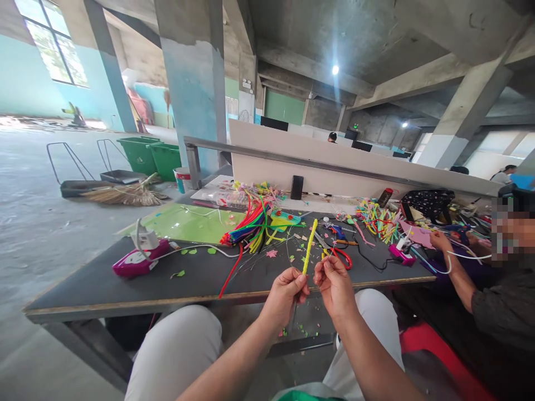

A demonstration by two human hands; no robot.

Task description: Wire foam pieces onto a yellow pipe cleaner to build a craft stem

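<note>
My left hand (288,289) is closed on the lower end of a yellow pipe cleaner (310,245), which stands upright, leaning slightly right. It looks thick, as if doubled or twisted. Thin strands hang below that hand. Close beside it, my right hand (335,281) is pinched shut; a fine line shows above its fingertips, too thin to make out. Just behind the right hand lie red-handled scissors (343,258) and pliers with blue grips (337,231). A bundle of coloured pipe cleaners (251,225) rests on the dark table (96,295), left of my hands.
A magenta power strip (136,262) with a white cable sits at left, near a green mat (184,223). A phone (296,187) leans at the back. More pipe cleaners (378,220) lie at right, where a co-worker's hand (441,243) holds pink material.
</note>
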